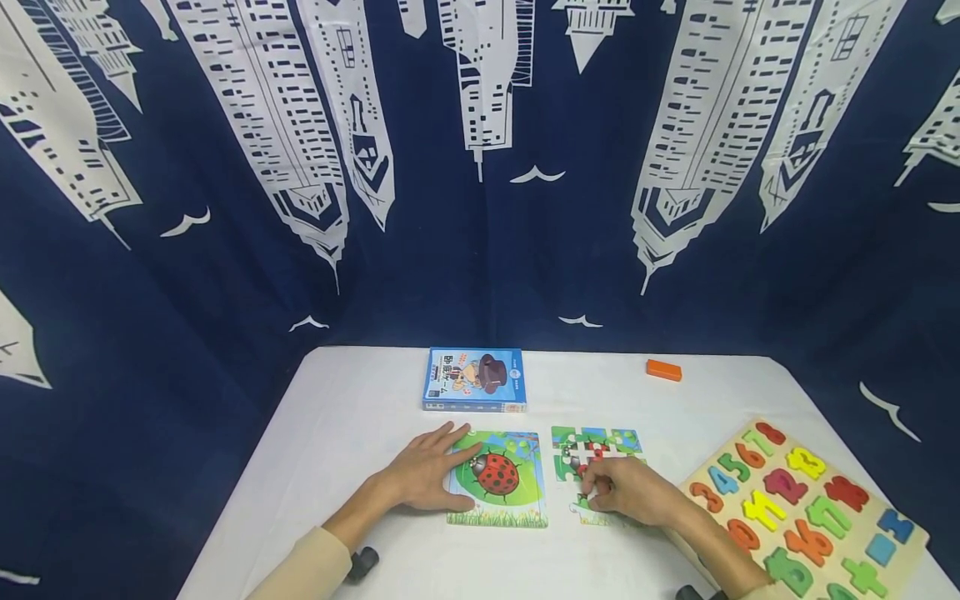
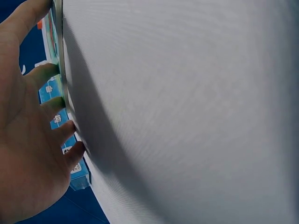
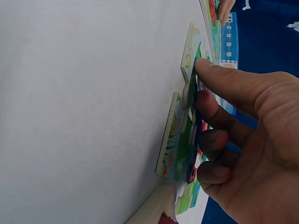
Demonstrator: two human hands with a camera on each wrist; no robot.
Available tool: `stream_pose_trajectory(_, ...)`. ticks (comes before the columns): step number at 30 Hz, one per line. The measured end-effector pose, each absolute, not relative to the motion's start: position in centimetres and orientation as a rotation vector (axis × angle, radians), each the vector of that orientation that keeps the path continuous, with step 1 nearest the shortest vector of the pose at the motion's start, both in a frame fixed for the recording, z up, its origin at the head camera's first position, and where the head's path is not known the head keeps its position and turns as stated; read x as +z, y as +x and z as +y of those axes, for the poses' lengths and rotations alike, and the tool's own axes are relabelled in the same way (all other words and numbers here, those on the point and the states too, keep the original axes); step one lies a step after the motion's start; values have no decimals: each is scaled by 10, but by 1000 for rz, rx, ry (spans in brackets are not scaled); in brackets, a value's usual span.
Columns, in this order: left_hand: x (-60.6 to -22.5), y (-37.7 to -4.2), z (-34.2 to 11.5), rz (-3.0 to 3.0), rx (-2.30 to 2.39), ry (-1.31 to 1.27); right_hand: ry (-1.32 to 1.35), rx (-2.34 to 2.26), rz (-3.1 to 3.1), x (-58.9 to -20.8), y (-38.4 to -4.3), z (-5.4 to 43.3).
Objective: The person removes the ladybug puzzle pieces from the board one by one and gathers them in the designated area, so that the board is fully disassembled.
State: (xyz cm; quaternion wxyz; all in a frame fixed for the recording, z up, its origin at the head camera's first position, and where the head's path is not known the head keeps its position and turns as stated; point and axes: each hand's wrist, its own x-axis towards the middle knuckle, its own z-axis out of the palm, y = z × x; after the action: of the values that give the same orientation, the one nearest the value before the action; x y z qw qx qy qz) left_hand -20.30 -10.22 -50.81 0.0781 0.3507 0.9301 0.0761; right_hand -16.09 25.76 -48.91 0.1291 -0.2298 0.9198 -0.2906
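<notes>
In the head view, my left hand [image 1: 431,471] rests with spread fingers on the left side of a ladybug picture board [image 1: 528,504]. The left wrist view shows its fingertips along the board's edge. To the right lies a partly joined jigsaw puzzle [image 1: 592,435] with ladybug and grass pieces and white gaps. My right hand [image 1: 626,490] is over its lower part, fingers curled, with thumb and index finger at a green puzzle piece [image 1: 588,512]. Up close, the right thumb [image 3: 210,67] presses a flowered grass piece [image 3: 189,46], and another grass piece [image 3: 170,140] lies beside it. The hand hides some pieces.
A blue box [image 1: 474,379] with a cartoon picture lies behind the board. An orange block [image 1: 663,370] sits near the back edge. A wooden number board [image 1: 738,504] with coloured shapes stands at the right, under the right forearm. The white table [image 1: 360,383] bears everything.
</notes>
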Motion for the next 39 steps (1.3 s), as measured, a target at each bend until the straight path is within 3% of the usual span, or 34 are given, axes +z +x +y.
stream_pose_trajectory(12, -511, -203, -103, 2777, 235, 1037, -642, -819, 2711, -489, -164, 254)
stream_pose_trajectory(26, -510, -203, -103, 2774, 251, 1035, -342, -644, 2993, -495, -187, 228)
stream_pose_trajectory(39, -507, -202, -104, 2780, 262, 1050, -317, -601, 3019, -495, -190, 223)
